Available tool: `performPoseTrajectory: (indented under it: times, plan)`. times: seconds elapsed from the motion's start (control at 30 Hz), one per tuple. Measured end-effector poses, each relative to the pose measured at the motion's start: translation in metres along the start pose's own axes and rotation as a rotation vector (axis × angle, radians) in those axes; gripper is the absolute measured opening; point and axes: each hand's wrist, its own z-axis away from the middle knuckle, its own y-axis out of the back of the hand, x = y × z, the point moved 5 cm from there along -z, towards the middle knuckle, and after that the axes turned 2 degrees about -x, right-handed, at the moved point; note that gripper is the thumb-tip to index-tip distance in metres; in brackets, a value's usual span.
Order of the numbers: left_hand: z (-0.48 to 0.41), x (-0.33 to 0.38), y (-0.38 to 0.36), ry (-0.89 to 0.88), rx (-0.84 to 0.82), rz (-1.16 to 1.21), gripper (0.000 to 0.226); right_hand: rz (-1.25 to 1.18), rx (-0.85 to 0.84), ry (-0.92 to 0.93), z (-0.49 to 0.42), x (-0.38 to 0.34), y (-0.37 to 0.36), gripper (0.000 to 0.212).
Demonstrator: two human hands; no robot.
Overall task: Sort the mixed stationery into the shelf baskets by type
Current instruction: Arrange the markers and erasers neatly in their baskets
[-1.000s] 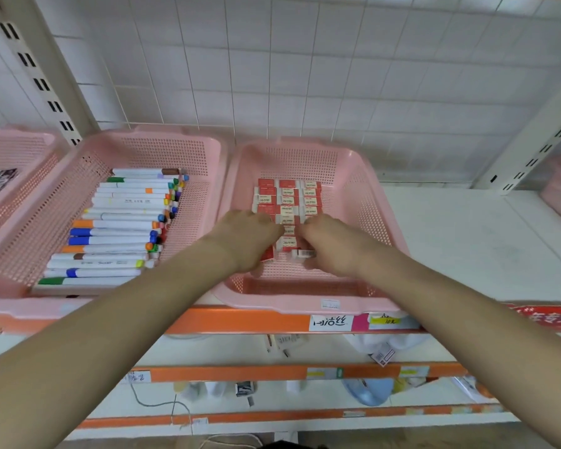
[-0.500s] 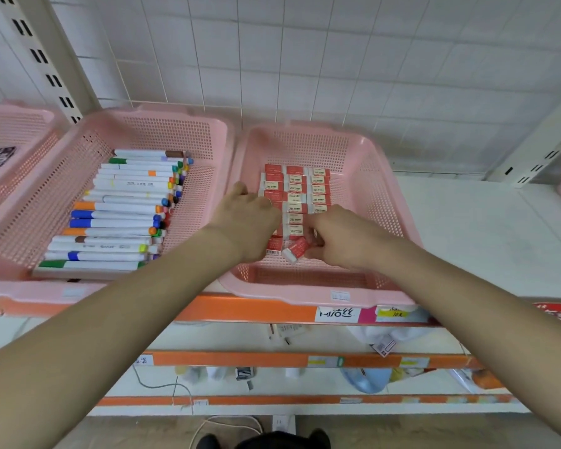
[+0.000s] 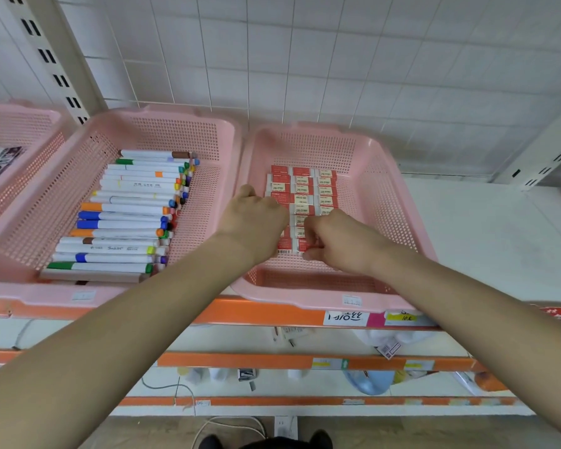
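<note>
now the right hand (image 3: 337,243) pinches an eraser (image 3: 300,246), long axis left-right, at the near end of the rows (image 3: 302,192) in the right basket (image 3: 386,189), just beside the curled left hand (image 3: 253,222), whose hold i cannot tell.

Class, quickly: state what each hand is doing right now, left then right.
Left hand: curled over the erasers; grip cannot be told.
Right hand: pinches an eraser.

A person's left hand (image 3: 253,222) and right hand (image 3: 340,244) and both forearms (image 3: 127,319) are bare, and below them show two rounded black shoe toes (image 3: 209,442) and dark clothing (image 3: 272,445).
</note>
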Motion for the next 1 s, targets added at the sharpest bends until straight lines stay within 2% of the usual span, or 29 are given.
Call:
performPoseTrajectory:
  times: [0.13, 0.27, 0.5, 0.6, 0.7, 0.73, 0.8, 0.87, 1.0]
  plan:
    - [0.002, 0.0, 0.0, 0.006, 0.01, -0.023, 0.028, -0.056, -0.016, -0.059, -0.002, 0.006, -0.003, 0.026]
    - [0.002, 0.002, 0.0, 0.007, 0.018, -0.033, 0.04, -0.117, -0.042, -0.092, 0.0, 0.011, -0.005, 0.029]
    - [0.002, 0.003, 0.0, -0.017, 0.022, -0.057, 0.037, -0.143, -0.041, -0.099, 0.001, 0.006, -0.002, 0.024]
    - [0.003, 0.001, 0.0, -0.017, -0.002, -0.037, 0.04, -0.18, 0.052, -0.153, 0.009, 0.013, 0.007, 0.026]
    - [0.004, 0.0, -0.001, -0.02, -0.033, -0.01, 0.043, -0.121, 0.169, -0.288, 0.017, 0.025, 0.019, 0.019]
    - [0.004, 0.0, -0.001, -0.025, -0.039, -0.008, 0.046, -0.103, 0.161, -0.354, 0.019, 0.03, 0.019, 0.02]
    - [0.004, 0.002, -0.002, -0.037, -0.04, -0.022, 0.051, -0.072, 0.043, -0.457, 0.02, 0.037, 0.012, 0.025]
    - [0.003, 0.003, -0.002, -0.036, -0.031, -0.041, 0.052, -0.076, -0.07, -0.445, 0.017, 0.037, 0.005, 0.015]
    - [0.001, 0.002, -0.003, -0.029, -0.069, -0.056, 0.046, -0.146, -0.087, -0.401, 0.011, 0.033, 0.003, 0.032]
